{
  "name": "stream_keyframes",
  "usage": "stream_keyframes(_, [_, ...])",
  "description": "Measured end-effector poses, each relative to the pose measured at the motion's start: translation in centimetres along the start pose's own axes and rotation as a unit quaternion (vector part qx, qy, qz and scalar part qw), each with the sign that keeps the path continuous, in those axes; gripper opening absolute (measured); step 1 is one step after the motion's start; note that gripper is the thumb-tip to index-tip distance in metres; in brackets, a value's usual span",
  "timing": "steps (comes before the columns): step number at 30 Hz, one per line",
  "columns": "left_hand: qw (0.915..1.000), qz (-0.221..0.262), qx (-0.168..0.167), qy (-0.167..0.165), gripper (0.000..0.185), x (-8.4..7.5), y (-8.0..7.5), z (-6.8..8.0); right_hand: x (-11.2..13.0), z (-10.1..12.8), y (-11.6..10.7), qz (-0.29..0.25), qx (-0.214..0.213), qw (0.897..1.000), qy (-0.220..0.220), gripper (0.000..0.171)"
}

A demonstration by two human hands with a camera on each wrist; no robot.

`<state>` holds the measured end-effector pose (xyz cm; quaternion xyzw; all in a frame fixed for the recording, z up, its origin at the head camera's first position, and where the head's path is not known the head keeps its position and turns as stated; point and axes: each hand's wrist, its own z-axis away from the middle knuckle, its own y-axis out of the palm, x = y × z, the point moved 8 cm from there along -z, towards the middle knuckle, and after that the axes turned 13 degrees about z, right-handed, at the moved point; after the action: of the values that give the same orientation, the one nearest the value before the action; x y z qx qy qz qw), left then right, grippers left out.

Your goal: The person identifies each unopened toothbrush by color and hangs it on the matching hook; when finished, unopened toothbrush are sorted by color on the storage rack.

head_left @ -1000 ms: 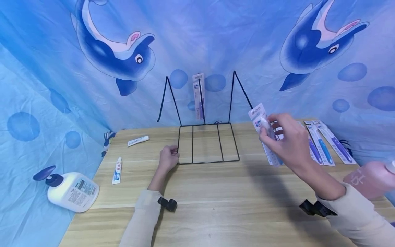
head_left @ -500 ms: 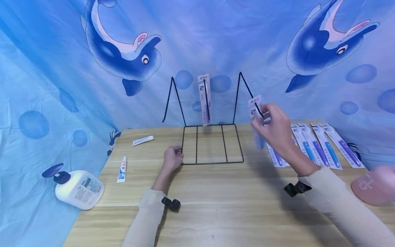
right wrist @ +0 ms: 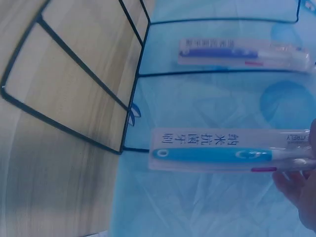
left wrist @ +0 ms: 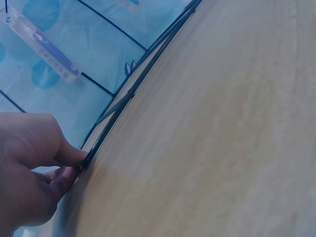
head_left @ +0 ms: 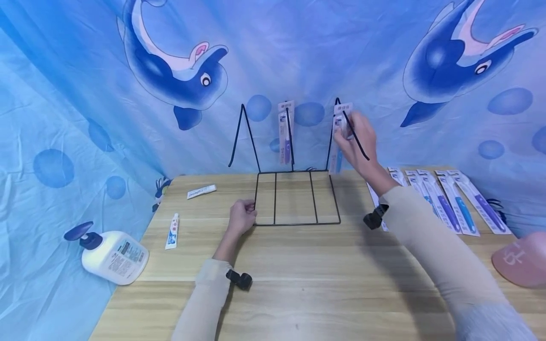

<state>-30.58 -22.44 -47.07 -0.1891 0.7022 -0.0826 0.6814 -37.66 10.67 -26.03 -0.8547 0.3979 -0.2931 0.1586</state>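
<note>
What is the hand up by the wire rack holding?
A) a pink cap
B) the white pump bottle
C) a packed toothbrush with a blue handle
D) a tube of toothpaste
C: the right hand pinches a toothbrush pack with a blue handle beside the wire rack.

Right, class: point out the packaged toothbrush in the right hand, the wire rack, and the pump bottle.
packaged toothbrush [right wrist: 212, 154]: right wrist view, on its blue handle.
wire rack [head_left: 275, 198]: head view, on a base bar.
pump bottle [head_left: 117, 258]: head view, on its white body.

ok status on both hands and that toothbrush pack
Left hand grips wire rack at its front-left corner. Right hand pinches blue toothbrush pack up at the right hook. Purple pack hangs on middle hook, clear of it.
</note>
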Motion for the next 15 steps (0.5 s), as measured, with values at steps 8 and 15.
stream_keyframes(8, [1.0,0.005,-0.003,-0.007,0.039,0.3,-0.1,0.0,-0.7,-1.7,2.4,0.01,0.039,0.999,0.024,0.019])
stream_keyframes(15, [1.0,0.0,-0.004,0.0,0.038,0.0,0.0,0.1,-1.4,-2.0,2.5,0.003,0.045,0.998,0.048,0.02])
